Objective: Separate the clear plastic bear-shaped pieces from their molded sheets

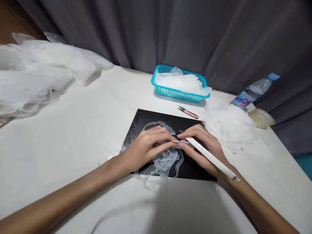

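Over a black board, my left hand pinches the left end of a thin translucent plastic piece. The other end is between the fingertips of my right hand. A slim craft knife with a white handle also rests in my right hand, its dark pointed tip up to the left and its butt over the wrist. Beneath both hands lies a translucent sheet with curly cut-out shapes, partly hidden by my left hand. It hangs over the board's front edge.
A turquoise basket of translucent pieces stands behind the board, with pink-handled thread snips before it. To the right are a heap of white scraps, a water bottle and a tape roll. Translucent sheets pile up at left.
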`<state>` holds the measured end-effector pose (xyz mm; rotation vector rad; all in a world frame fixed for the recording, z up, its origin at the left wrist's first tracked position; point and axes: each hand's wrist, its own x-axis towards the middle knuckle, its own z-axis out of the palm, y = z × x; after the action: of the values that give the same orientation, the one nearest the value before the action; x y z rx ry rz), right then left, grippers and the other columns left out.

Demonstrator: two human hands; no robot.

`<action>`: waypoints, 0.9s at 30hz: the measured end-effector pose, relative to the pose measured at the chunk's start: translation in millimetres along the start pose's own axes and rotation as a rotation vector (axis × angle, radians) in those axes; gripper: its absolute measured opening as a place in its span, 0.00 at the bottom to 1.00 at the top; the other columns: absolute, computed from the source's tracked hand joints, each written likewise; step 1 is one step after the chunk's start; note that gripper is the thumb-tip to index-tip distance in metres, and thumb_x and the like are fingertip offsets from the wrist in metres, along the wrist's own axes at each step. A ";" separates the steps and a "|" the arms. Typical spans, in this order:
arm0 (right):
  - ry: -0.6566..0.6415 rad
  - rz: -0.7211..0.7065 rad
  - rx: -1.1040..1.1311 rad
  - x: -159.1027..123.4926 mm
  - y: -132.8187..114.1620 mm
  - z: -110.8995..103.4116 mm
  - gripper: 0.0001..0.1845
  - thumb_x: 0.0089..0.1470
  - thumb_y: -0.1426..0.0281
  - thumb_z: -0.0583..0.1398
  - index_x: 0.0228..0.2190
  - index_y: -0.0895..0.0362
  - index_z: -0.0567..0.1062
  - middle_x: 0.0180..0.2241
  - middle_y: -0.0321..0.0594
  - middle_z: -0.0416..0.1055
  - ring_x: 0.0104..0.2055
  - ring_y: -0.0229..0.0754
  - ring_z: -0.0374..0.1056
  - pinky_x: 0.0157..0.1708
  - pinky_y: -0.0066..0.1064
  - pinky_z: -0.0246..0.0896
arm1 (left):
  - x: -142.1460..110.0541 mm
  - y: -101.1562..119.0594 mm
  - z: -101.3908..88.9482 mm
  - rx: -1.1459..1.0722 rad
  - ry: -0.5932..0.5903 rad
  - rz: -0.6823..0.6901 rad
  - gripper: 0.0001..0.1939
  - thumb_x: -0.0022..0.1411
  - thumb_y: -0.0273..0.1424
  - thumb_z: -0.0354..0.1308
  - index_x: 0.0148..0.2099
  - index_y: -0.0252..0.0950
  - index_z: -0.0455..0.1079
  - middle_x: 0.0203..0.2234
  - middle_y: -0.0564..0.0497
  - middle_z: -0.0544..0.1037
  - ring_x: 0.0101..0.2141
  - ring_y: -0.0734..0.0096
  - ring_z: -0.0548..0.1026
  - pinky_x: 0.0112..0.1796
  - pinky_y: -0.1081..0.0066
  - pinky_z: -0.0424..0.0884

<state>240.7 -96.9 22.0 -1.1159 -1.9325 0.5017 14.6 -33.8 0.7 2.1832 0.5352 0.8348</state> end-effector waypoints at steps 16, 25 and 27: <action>0.022 0.194 -0.066 -0.2 13.7 -3.8 0.04 0.67 0.67 0.61 0.40 0.52 0.77 0.38 0.39 0.76 0.38 0.43 0.71 0.40 0.36 0.66 | -3.3 -2.7 -7.2 0.092 -0.091 -0.097 0.09 0.76 0.34 0.55 0.47 0.38 0.76 0.39 0.49 0.80 0.42 0.66 0.77 0.45 0.68 0.71; -0.042 0.191 -0.116 0.9 14.6 -1.1 0.08 0.66 0.65 0.62 0.33 0.53 0.76 0.32 0.37 0.74 0.35 0.41 0.71 0.39 0.33 0.65 | -2.5 1.0 -7.7 0.254 -0.151 0.004 0.10 0.76 0.31 0.52 0.44 0.36 0.74 0.39 0.48 0.77 0.40 0.67 0.76 0.42 0.69 0.70; 0.061 0.276 -0.104 3.5 20.3 -7.4 0.11 0.65 0.62 0.62 0.31 0.54 0.75 0.30 0.36 0.73 0.32 0.40 0.69 0.35 0.33 0.64 | -5.0 -1.7 -9.7 0.383 -0.151 0.101 0.11 0.76 0.30 0.52 0.40 0.36 0.73 0.35 0.49 0.76 0.37 0.66 0.74 0.39 0.69 0.69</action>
<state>256.4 -83.6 14.1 -1.4594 -1.7781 0.5128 4.1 -30.9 2.5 2.6179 0.5479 0.6510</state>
